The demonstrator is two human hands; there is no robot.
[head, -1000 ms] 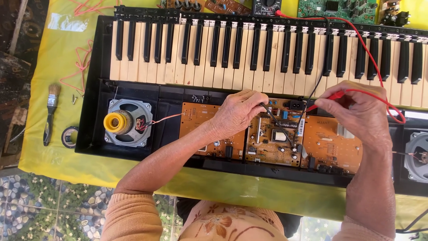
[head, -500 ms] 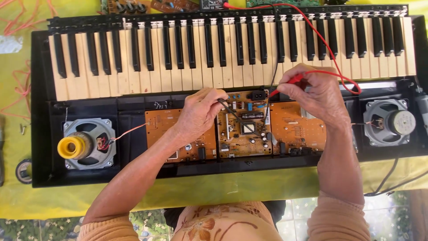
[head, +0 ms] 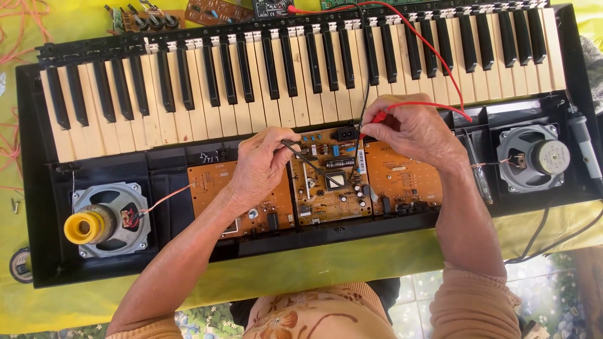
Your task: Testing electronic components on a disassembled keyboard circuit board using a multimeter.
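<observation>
A table (head: 352, 267) is covered by a yellow-green cloth (head: 75, 19); floral floor tiles (head: 414, 314) are seen along the bottom edge, lit by bright daylight

both my hands low, fingers pinched
my left hand (head: 260, 166) and right hand (head: 411, 129) curl knuckles-up, forearms angling inward.
</observation>
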